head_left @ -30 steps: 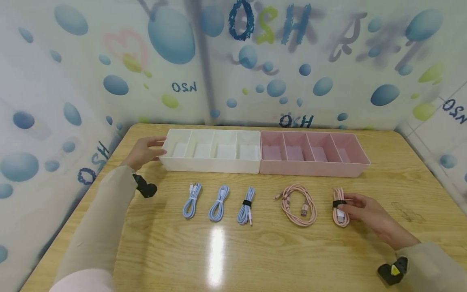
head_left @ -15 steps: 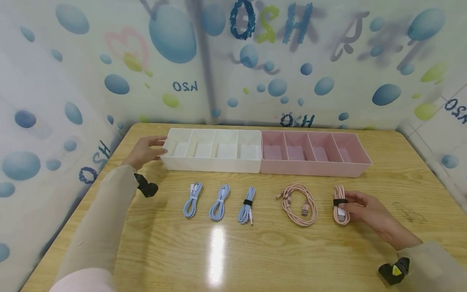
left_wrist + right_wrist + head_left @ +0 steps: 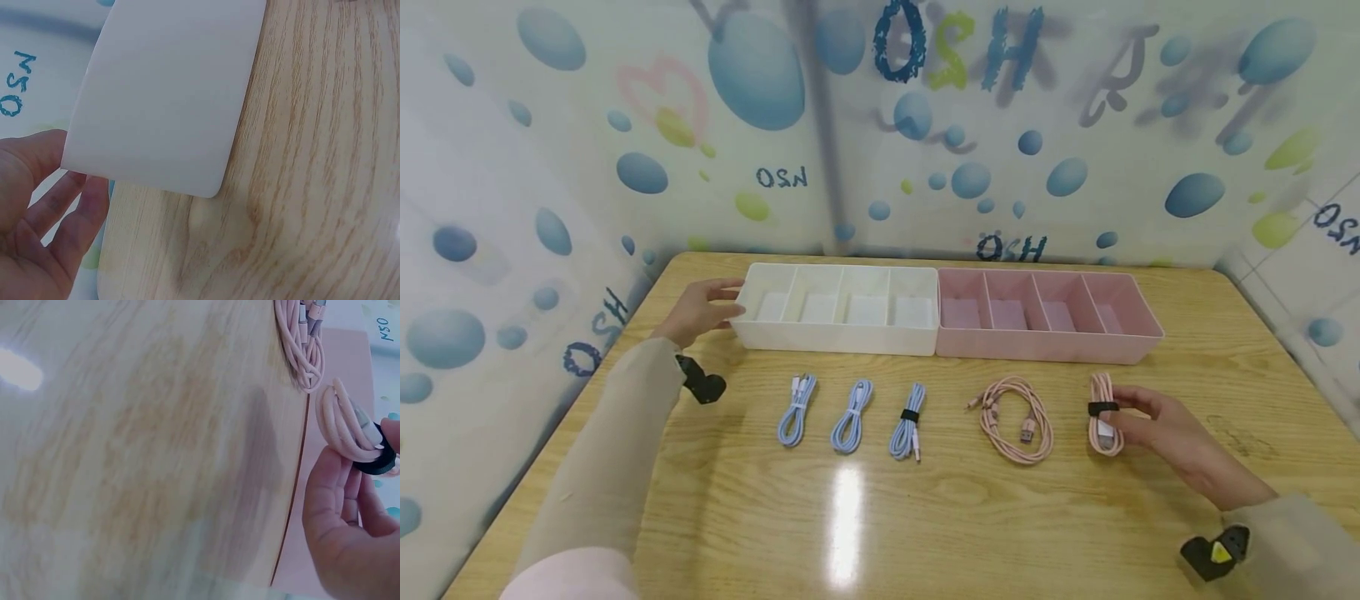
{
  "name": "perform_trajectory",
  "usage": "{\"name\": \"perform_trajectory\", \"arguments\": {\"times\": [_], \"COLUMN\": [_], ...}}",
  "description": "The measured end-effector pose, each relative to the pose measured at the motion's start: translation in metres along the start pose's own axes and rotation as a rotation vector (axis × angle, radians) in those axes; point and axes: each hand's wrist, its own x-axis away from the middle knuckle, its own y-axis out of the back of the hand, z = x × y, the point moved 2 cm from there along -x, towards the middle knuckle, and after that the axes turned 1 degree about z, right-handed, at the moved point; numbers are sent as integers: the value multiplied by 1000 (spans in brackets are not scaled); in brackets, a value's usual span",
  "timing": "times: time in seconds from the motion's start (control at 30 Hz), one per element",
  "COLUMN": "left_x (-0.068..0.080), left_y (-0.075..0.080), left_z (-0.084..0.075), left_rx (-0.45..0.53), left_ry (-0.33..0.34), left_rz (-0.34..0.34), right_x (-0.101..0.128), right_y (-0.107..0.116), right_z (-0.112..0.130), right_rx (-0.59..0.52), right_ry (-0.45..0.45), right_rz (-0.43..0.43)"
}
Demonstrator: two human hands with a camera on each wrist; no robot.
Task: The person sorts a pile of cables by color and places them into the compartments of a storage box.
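My right hand (image 3: 1172,429) pinches a bundled pink charging cable (image 3: 1102,417) between thumb and fingers. A black strap binds this bundle and a silver plug shows at its lower end; in the right wrist view the cable (image 3: 344,422) appears raised off the table. My left hand (image 3: 696,312) touches the left end of a white divided storage box (image 3: 835,337), its fingers fairly straight. The left wrist view shows the fingertips against the edge of the box's white wall (image 3: 162,94). A pink divided box (image 3: 1045,346) adjoins the white one on the right.
Before the white box lie three bundled blue cables: the left one (image 3: 796,412), the middle one (image 3: 852,417) and a black-strapped one (image 3: 907,421). A loosely coiled pink cable (image 3: 1041,417) lies left of my right hand. A patterned wall (image 3: 880,167) rises behind the wooden table (image 3: 737,517).
My right hand has moved slightly forward and to the right, and the pink cable has come up with it. The left hand stays at the white box's end.
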Motion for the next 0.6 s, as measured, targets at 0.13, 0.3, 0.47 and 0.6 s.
{"name": "perform_trajectory", "arguments": {"times": [0.13,0.3,0.47,0.6], "left_x": [0,0,2,3], "left_y": [0,0,0,-1], "left_z": [-1,-1,-3,-5], "left_rx": [11,-5,-25,-31], "left_ry": [0,-11,-32,-36], "left_rz": [3,5,-6,-14], "right_x": [0,0,0,0], "right_y": [1,2,2,2], "right_z": [2,5,7,9], "right_rx": [16,19,-6,-11], "right_ry": [19,21,11,2], "right_rz": [10,26,32,32]}}
